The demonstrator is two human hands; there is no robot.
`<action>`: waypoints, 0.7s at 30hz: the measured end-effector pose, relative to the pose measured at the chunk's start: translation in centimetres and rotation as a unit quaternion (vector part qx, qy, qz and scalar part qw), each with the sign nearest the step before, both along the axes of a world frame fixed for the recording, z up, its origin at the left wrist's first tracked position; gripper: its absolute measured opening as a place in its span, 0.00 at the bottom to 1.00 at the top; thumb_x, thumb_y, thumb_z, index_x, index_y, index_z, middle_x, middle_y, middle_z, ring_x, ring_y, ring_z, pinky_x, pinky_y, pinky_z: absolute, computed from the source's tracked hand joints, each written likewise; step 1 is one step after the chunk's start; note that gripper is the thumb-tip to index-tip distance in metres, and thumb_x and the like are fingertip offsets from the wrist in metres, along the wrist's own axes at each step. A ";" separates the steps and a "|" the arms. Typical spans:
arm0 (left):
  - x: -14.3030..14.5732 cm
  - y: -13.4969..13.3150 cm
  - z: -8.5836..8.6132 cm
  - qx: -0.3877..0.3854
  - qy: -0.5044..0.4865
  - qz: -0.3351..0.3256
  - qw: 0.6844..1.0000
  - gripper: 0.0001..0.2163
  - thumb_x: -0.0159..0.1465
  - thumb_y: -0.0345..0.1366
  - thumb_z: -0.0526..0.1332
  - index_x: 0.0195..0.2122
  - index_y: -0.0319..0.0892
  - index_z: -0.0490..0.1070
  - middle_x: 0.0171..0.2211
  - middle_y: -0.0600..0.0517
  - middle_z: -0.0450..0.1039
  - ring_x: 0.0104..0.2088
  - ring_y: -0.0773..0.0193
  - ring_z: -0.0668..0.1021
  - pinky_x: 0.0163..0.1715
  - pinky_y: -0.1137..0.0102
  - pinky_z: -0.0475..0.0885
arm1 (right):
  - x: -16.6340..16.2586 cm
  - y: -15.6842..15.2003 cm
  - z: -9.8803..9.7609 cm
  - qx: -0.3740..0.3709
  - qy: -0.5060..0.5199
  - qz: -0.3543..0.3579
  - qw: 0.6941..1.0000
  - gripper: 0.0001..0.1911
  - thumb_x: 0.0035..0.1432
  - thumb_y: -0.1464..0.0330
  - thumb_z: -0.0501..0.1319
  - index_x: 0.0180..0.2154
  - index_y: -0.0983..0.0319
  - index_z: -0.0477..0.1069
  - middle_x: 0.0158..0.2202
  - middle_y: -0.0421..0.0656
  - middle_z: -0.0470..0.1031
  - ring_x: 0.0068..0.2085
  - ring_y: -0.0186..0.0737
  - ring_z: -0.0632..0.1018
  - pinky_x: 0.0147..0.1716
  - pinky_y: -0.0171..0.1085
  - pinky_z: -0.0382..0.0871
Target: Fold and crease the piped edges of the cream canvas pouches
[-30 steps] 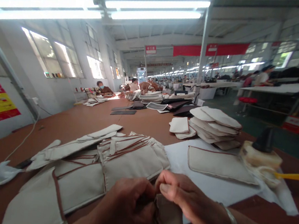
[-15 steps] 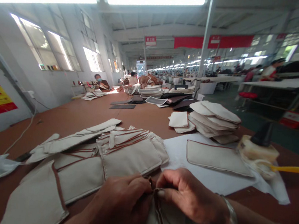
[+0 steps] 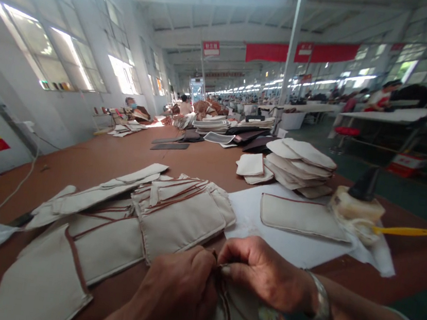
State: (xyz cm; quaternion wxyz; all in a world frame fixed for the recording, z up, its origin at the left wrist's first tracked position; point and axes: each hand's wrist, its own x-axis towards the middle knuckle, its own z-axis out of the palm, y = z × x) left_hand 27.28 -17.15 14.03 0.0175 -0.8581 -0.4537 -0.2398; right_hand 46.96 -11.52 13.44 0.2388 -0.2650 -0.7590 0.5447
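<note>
Between my two hands is a pale fabric piece with brown edging (image 3: pixel 235 316), hanging down over the near table edge. My left hand (image 3: pixel 178 285) is closed around its upper edge, knuckles toward the camera. My right hand (image 3: pixel 267 273), with a silver bangle at the wrist, pinches the same edge between thumb and forefinger. The fingertips of both hands nearly meet there, and the exact spot they grip is partly hidden. Just beyond, a spread of similar pale pieces with brown trim (image 3: pixel 186 219) lies overlapping. One more such piece (image 3: pixel 43 279) rests at the near left.
White paper (image 3: pixel 245 216) bears a single trimmed piece (image 3: pixel 300 216). Right of it stand a glue-like container with a black cone top (image 3: pixel 358 204) and a yellow-handled brush (image 3: pixel 407 232). Stacked pale panels (image 3: pixel 300 165) sit behind. A person (image 3: pixel 137 109) is at the far left.
The whole view has shifted slightly, with the table's contents now a little further left and up. Both hands keep hold of the fabric piece in nearly the same pose.
</note>
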 end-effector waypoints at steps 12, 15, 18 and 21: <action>-0.8 1.0 0.4 -0.158 -0.090 -0.049 0.982 0.10 0.66 0.29 0.54 0.30 0.39 0.72 0.24 0.54 0.73 0.24 0.69 0.73 0.26 0.76 0.63 | 0.4 0.3 0.2 -0.051 0.017 0.016 0.998 0.06 0.58 0.69 0.61 0.35 0.66 0.72 0.32 0.42 0.75 0.33 0.35 0.72 0.35 0.33 0.65; -0.3 0.6 0.1 -0.072 -0.019 -0.052 0.996 0.11 0.66 0.29 0.50 0.29 0.38 0.70 0.24 0.51 0.72 0.22 0.66 0.72 0.23 0.71 0.60 | 0.4 0.2 0.0 -0.045 0.030 0.028 0.998 0.07 0.60 0.68 0.60 0.35 0.66 0.71 0.34 0.43 0.75 0.35 0.36 0.73 0.37 0.35 0.66; 0.0 0.3 0.1 -0.058 0.000 -0.040 0.998 0.10 0.64 0.29 0.50 0.30 0.39 0.69 0.25 0.49 0.72 0.23 0.63 0.72 0.24 0.68 0.60 | 0.4 0.2 -0.2 -0.015 0.033 0.052 0.998 0.08 0.61 0.66 0.60 0.36 0.67 0.70 0.34 0.43 0.74 0.35 0.36 0.72 0.36 0.34 0.67; -0.1 0.5 0.4 -0.143 -0.069 -0.008 0.987 0.08 0.61 0.28 0.51 0.30 0.39 0.68 0.26 0.51 0.71 0.27 0.63 0.73 0.28 0.70 0.62 | 0.5 0.1 -0.3 0.039 0.003 0.052 0.998 0.05 0.59 0.69 0.59 0.35 0.66 0.68 0.31 0.40 0.70 0.31 0.32 0.68 0.30 0.30 0.63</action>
